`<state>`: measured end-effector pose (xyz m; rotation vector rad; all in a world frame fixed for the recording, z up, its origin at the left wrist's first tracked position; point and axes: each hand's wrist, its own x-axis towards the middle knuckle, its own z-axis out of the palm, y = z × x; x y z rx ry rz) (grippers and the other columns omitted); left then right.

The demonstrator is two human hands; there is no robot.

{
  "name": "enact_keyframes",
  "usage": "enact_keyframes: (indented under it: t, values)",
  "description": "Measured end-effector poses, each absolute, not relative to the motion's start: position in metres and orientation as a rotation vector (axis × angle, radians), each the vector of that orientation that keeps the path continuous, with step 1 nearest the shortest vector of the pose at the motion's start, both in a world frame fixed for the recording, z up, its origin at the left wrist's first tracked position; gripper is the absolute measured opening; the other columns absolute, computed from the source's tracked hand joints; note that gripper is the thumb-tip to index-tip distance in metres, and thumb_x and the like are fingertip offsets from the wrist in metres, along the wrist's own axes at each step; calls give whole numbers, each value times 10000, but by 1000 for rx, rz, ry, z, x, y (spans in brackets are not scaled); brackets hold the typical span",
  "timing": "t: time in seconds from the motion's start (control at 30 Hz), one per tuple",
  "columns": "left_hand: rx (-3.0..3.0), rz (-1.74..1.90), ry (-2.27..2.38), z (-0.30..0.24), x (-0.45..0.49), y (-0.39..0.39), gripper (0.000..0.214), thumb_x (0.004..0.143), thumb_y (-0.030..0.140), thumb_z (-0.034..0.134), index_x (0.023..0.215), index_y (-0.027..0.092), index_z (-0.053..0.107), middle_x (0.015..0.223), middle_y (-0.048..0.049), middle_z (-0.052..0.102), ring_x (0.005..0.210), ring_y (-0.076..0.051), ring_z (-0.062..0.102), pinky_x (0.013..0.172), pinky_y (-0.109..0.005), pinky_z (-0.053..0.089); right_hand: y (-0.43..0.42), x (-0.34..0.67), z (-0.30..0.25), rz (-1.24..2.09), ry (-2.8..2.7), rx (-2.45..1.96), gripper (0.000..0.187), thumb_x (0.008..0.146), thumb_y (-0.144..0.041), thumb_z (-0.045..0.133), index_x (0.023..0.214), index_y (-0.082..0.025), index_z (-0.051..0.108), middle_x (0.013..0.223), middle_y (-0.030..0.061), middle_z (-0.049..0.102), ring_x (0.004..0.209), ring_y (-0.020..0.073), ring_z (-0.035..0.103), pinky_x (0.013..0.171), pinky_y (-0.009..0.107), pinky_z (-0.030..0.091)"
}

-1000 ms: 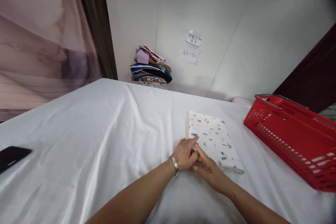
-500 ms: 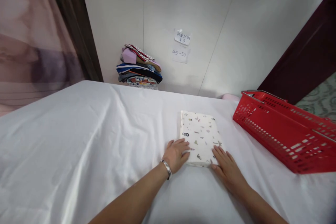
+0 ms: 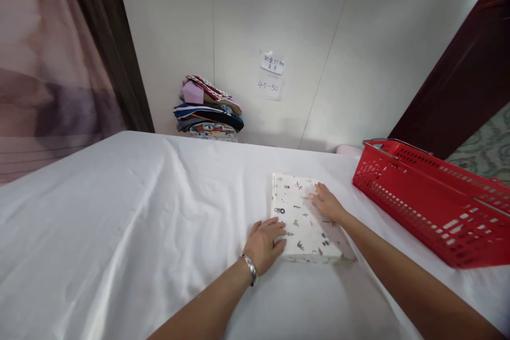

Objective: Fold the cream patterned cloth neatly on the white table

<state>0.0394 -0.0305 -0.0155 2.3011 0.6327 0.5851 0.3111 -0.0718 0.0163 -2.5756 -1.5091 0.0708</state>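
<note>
A folded white cloth (image 3: 297, 223) with a small printed pattern lies in front of me on the white-covered table (image 3: 191, 212). My left hand (image 3: 264, 244), with a silver bracelet at the wrist, rests flat with fingers stretched over the cloth's near left edge. My right hand (image 3: 326, 202) reaches across the right side of the cloth, its fingers extended near the far right corner. At the near right, a layer of the cloth sticks out past the folded stack. Neither hand grasps anything.
A red perforated basket (image 3: 418, 207) with metal handles stands on the right of the table. Against the wall at the back is a pile of folded fabrics (image 3: 209, 109). Paper notes (image 3: 271, 87) hang on the wall, and a curtain (image 3: 59, 74) is at the left.
My right hand has moved from the near right corner of the cloth to its far right part. A layer now spreads out at the near right. My left hand has stayed in place.
</note>
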Motion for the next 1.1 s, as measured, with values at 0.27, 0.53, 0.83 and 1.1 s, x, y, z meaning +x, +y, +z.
enact_keyframes:
  t: [0.27,0.53,0.83,1.1]
  values:
    - [2265,564,658,-19,40,-32,256,748,210,544,955,310,655,1169,35,608,1203,-207,432,1047,-456,216,-35,342,-18,57,-1468,-2700,604,887,-464,257,1366,-96,283,1467,133,214,1349,270,135,1046,441,212]
    - [2218,574,677,-19,42,-33,279,710,176,560,931,312,663,1147,31,618,1187,-210,440,1048,-443,214,-2,304,-2,62,-1743,-2561,624,885,-494,222,1390,-128,248,1488,100,157,1364,226,72,1080,413,82]
    - [2205,565,662,-19,41,-34,317,716,174,553,963,348,650,1155,54,611,1199,-202,424,1048,-446,209,54,253,-15,190,-2002,-2342,687,877,-547,178,1420,-124,174,1496,73,119,1366,195,62,1081,379,40]
    - [2189,547,682,-14,41,-34,305,702,181,555,935,345,665,1142,50,619,1191,-207,432,1049,-448,216,52,254,-11,274,-1955,-2321,691,879,-548,175,1424,-123,170,1498,66,104,1368,189,36,1085,363,3]
